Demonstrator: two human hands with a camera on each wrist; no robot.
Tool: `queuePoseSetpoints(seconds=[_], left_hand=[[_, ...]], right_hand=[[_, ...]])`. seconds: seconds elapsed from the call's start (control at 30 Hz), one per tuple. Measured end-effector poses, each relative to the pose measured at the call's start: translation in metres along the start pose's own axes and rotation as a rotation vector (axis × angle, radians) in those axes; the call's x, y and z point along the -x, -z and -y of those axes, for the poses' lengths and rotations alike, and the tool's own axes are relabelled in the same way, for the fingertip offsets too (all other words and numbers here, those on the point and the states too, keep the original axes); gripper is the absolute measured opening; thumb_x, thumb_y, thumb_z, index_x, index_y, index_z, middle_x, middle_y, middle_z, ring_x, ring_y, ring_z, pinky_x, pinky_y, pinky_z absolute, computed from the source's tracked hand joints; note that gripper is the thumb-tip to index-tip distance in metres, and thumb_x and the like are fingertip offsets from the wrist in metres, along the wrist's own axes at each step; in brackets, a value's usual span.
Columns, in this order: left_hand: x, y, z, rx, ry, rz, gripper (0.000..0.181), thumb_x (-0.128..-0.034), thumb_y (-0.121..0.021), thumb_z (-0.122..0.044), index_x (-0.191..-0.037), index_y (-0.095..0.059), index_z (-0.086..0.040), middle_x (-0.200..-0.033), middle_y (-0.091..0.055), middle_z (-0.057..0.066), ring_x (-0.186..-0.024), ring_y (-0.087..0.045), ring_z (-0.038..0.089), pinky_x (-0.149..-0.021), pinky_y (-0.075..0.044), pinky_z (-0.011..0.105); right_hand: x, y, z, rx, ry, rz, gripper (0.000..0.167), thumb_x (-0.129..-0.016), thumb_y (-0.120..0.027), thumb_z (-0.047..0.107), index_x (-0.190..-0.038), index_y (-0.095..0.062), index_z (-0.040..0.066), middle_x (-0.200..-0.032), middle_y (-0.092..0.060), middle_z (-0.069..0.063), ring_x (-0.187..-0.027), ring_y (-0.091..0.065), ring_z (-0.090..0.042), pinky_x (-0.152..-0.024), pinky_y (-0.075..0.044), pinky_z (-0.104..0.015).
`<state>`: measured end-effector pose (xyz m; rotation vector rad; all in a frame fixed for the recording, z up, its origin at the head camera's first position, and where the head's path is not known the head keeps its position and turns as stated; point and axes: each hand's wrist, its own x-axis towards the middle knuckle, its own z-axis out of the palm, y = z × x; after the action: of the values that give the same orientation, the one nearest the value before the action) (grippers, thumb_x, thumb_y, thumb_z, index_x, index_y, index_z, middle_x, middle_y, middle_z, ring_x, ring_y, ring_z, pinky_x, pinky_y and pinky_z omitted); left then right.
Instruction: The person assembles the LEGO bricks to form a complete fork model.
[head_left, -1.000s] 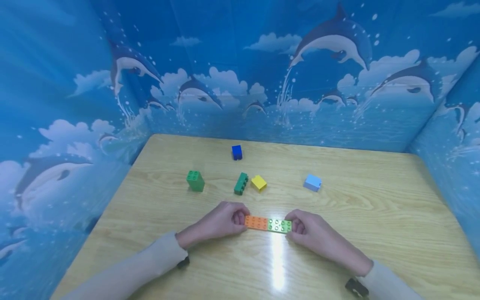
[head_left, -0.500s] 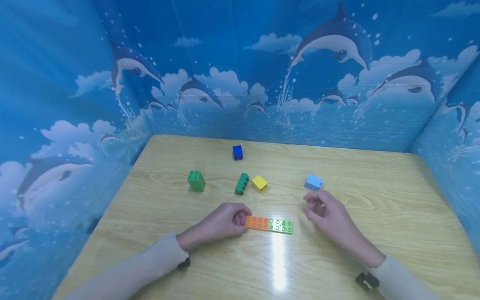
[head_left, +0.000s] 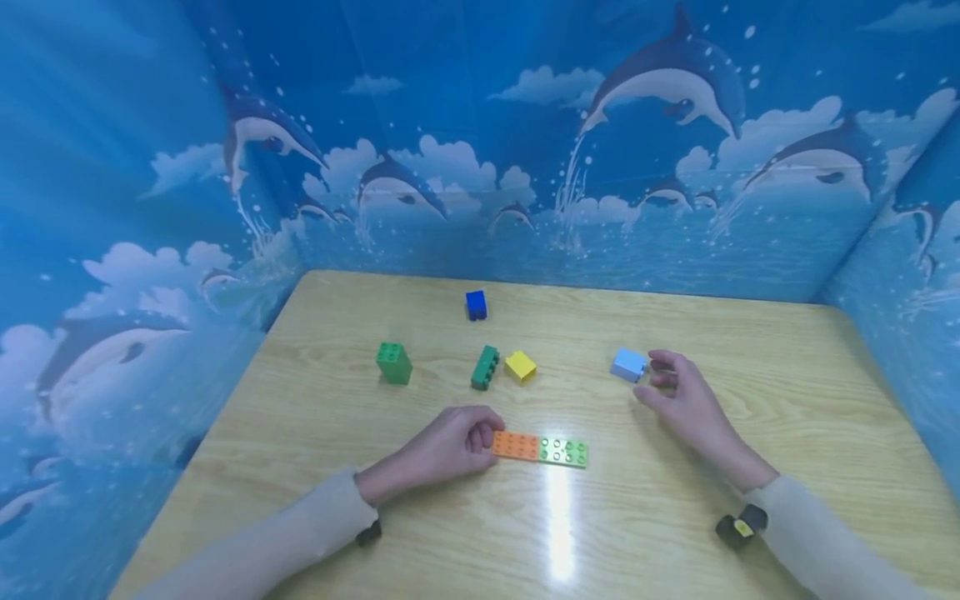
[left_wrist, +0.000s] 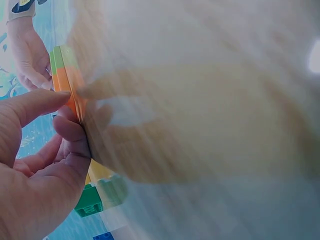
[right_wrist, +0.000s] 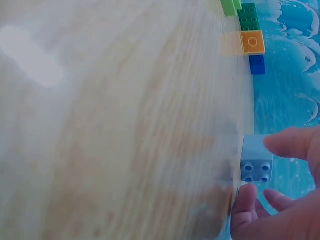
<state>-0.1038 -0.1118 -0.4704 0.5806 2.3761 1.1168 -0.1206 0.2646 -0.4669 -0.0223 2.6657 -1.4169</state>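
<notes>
Left hand (head_left: 457,442) pinches orange block (head_left: 515,446) by its end on desk (head_left: 465,542), light green block (head_left: 563,452) against it. Right hand (head_left: 686,404), thumb and fingers parted, gripping nothing, beside light blue block (head_left: 628,365); contact unclear. Farthest: dark blue block (head_left: 476,305).

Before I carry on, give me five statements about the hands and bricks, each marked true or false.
1. The left hand grips the orange brick. True.
2. The right hand is beside the light blue brick. True.
3. The light blue brick is nearer the left hand. False: the right hand is nearer.
4. The light green brick and orange brick lie end to end. True.
5. The right hand pinches the light green brick. False: it is away from it.
</notes>
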Motion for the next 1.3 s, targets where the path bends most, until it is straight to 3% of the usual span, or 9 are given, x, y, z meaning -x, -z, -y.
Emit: queuePoseSetpoints(seconds=[0.17,0.43,0.63,1.1,1.3], left_hand=[[0.001,0.001,-0.001,-0.016,-0.002,-0.008,0.041,-0.089,-0.087,-0.001,-0.127,-0.072,-0.004,-0.096,-0.067,-0.007,-0.086,-0.065,0.01,-0.077,-0.06,0.025],[-0.001,0.001,-0.002,-0.033,0.005,-0.004,0.041,-0.0891,-0.087,-0.001,-0.128,-0.073,-0.004,-0.096,-0.067,-0.007,-0.085,-0.065,0.008,-0.077,-0.059,0.024],[-0.001,0.001,-0.001,-0.043,0.014,-0.004,0.042,-0.0888,-0.088,-0.002,-0.128,-0.073,-0.004,-0.096,-0.067,-0.008,-0.086,-0.065,0.008,-0.077,-0.059,0.024],[0.001,0.007,-0.001,-0.125,-0.014,-0.011,0.042,-0.0872,-0.092,-0.009,-0.126,-0.075,-0.008,-0.098,-0.066,-0.009,-0.084,-0.062,0.008,-0.074,-0.058,0.025],[0.0,0.007,-0.002,-0.151,-0.015,-0.021,0.039,-0.0872,-0.091,-0.008,-0.123,-0.076,-0.008,-0.096,-0.066,-0.009,-0.085,-0.062,0.007,-0.075,-0.057,0.025]], right_hand=[[-0.008,0.001,0.0,0.028,-0.045,0.016,0.069,-0.106,-0.071,0.014,-0.159,-0.036,-0.013,-0.157,-0.046,-0.036,-0.135,-0.054,-0.049,-0.105,-0.053,-0.059],[-0.017,0.009,-0.002,0.109,-0.073,0.017,0.062,-0.104,-0.077,0.024,-0.15,-0.052,-0.009,-0.142,-0.061,-0.03,-0.121,-0.063,-0.041,-0.082,-0.057,-0.032],[-0.019,0.012,-0.004,0.103,-0.057,0.046,0.063,-0.102,-0.08,0.027,-0.147,-0.054,-0.009,-0.137,-0.064,-0.029,-0.117,-0.064,-0.039,-0.079,-0.058,-0.031],[-0.014,0.011,-0.002,0.104,-0.099,-0.002,0.054,-0.105,-0.075,0.032,-0.141,-0.059,-0.005,-0.126,-0.069,-0.024,-0.114,-0.066,-0.039,-0.076,-0.058,-0.03],[-0.003,0.011,0.004,0.034,-0.033,-0.032,0.055,-0.107,-0.074,0.035,-0.14,-0.059,-0.006,-0.128,-0.07,-0.024,-0.117,-0.068,-0.037,-0.081,-0.056,-0.022]])
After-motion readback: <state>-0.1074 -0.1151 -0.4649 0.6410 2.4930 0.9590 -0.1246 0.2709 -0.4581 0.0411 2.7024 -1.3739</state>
